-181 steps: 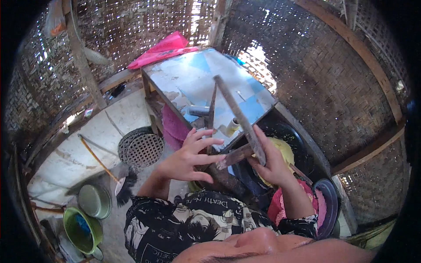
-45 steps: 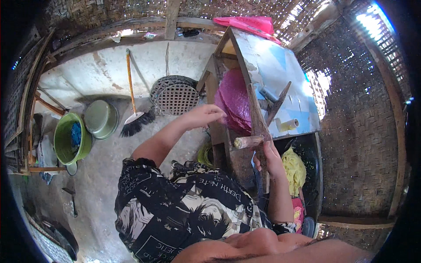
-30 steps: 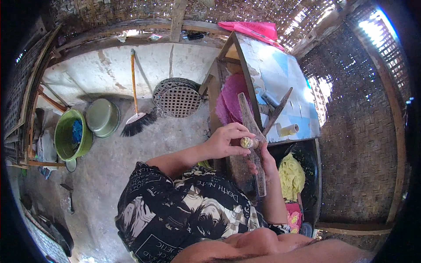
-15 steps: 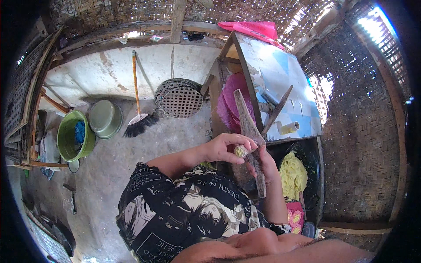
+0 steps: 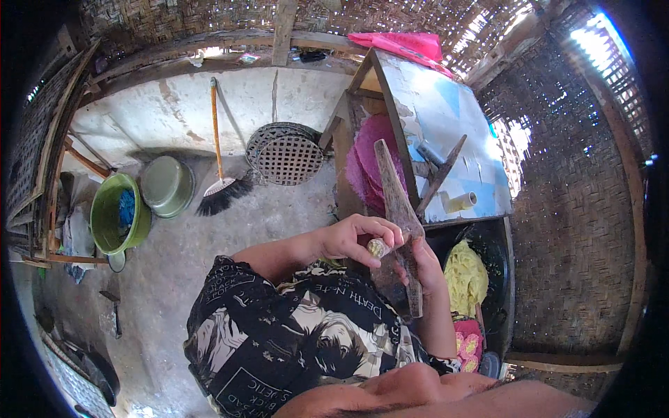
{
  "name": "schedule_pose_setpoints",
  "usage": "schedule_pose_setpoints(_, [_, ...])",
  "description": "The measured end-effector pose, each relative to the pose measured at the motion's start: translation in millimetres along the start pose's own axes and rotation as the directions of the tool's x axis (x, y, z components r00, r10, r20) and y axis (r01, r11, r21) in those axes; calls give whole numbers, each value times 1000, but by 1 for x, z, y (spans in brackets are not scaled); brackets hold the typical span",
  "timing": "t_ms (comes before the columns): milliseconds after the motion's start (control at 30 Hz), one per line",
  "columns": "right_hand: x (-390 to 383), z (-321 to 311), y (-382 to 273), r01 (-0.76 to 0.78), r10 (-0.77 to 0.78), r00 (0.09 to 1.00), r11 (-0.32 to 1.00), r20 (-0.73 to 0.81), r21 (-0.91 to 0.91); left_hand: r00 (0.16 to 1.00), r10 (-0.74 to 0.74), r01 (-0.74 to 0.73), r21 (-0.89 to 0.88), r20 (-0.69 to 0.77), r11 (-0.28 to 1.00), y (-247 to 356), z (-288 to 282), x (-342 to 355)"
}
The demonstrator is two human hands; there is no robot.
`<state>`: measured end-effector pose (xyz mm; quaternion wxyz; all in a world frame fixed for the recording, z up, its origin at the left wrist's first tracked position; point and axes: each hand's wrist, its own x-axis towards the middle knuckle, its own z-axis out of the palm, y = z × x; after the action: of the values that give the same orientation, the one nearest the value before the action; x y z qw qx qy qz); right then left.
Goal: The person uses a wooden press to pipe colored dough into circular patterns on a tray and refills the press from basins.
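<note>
Between the fingers of my left hand (image 5: 352, 239) is a short pale tube (image 5: 378, 247), closed in by the grip, with yellowish stuff showing at its open end. My right hand (image 5: 426, 268) is wrapped around a long, worn wooden bar (image 5: 391, 182) that tapers toward both ends. The tube sits right beside the bar's middle, in front of it; whether the two are joined is hidden by my fingers. Beyond my right wrist, a mass of yellow dough (image 5: 465, 279) lies in a large black basin (image 5: 496, 261).
A blue-and-white-topped table (image 5: 481, 164) bears a second wooden bar (image 5: 444, 174), a pale cylinder (image 5: 461, 202) and a pink sheet (image 5: 401, 45). Pink mesh rounds (image 5: 364, 164) hang at its side. Leftward are a broom (image 5: 217, 139), woven trays (image 5: 289, 157), and green basins (image 5: 104, 223).
My left hand has tipped the tube slightly and shifted a little leftward, so more of its side shows. My right hand keeps its hold on the bar.
</note>
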<state>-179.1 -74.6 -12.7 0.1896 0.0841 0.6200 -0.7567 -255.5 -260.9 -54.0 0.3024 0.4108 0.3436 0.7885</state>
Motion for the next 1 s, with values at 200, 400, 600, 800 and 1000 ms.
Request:
schedule_pose_setpoints(200, [-3,0,0,40,-40,999,999,28,-2,999,15,-16,13,34,1000,-2,-2,0])
schedule_pose_setpoints(400, [-4,1,-3,87,-85,991,996,105,-18,997,11,-15,55,76,998,4,-3,0])
schedule_pose_setpoints(600, [-5,0,0,84,-80,988,996,133,-25,989,48,-62,97,143,993,1,-7,0])
schedule_pose_setpoints(800, [-4,0,3,99,-95,987,995,133,-25,985,68,-87,119,158,989,-2,-11,0])
schedule_pose_setpoints(1000, [-3,4,0,81,-78,993,996,92,-25,995,44,-49,55,90,997,-3,-9,-2])
